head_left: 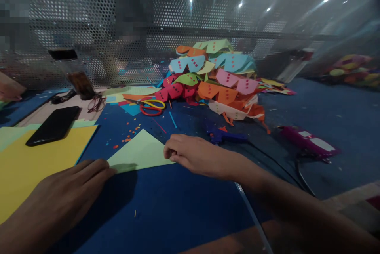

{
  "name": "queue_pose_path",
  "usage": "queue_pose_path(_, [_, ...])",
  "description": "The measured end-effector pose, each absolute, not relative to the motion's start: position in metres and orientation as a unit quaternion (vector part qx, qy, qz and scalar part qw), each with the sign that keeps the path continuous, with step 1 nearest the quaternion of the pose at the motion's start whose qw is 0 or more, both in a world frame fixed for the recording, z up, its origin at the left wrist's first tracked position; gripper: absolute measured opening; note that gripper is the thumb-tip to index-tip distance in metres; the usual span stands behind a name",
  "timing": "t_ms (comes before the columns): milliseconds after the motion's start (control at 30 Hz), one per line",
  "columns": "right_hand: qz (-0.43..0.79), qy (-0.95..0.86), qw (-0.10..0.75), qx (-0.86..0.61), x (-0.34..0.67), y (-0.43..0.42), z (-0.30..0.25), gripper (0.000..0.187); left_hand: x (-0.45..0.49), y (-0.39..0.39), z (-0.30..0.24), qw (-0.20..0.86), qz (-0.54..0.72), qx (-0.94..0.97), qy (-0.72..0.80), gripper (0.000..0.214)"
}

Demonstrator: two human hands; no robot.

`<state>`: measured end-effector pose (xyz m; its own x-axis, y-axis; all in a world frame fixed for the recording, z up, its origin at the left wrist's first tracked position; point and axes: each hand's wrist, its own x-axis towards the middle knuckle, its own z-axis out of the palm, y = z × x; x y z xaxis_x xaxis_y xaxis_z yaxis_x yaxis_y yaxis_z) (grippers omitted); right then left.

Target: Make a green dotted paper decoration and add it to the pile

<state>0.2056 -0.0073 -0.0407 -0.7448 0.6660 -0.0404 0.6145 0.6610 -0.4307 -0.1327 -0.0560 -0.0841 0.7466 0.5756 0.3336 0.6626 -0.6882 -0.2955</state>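
Note:
A pale green paper triangle lies flat on the blue table in front of me. My left hand rests on the table with fingers stretched out, its fingertips pressing the triangle's left corner. My right hand is curled, and its fingertips pinch the triangle's right corner against the table.
A yellow sheet with a black phone on it lies at the left. Red and yellow scissors and a heap of folded coloured paper shapes sit behind. A blue glue gun and a purple tool lie to the right. A perforated metal screen closes the back.

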Motion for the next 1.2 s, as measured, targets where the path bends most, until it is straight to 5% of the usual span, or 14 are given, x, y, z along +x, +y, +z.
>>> queue_pose_path(733, [0.256,-0.898,0.06,-0.351,0.21,-0.004,-0.036,0.02,-0.13,-0.061,-0.083,0.147,-0.01,-0.91,-0.387,0.053])
queue_pose_path(1200, [0.268,-0.896,0.052,-0.352,0.21,-0.004,-0.033,0.022,-0.119,-0.057,-0.086,0.141,-0.112,-0.926,-0.332,0.043])
